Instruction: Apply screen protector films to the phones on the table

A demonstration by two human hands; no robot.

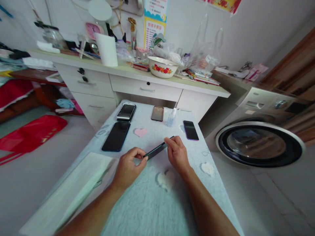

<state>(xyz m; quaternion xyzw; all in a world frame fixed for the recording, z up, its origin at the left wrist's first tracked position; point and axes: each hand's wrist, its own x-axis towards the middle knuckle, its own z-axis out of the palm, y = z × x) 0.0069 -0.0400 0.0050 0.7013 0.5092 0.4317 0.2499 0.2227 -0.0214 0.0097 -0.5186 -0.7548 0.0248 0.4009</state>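
Note:
Both my hands hold a dark smartphone (157, 151) edge-on above the table. My left hand (128, 167) pinches its near left end between thumb and fingers. At the far right end, my right hand (177, 152) grips it the same way. To the left lies a large black phone (116, 136), with a white-framed phone (126, 111) on top of another dark device behind it. A brownish phone or case (157, 113) lies at the back beside a clear spray bottle (171, 118). On the right is a dark phone with a purple edge (191, 130).
A pale blue cloth with heart patterns covers the table (147, 203). Folded whitish cloth (71, 190) lies along its left side. Behind stands a drawer desk (147, 88) bearing a flowered bowl (162, 68) and paper roll (106, 49). A washing machine (258, 137) is at right.

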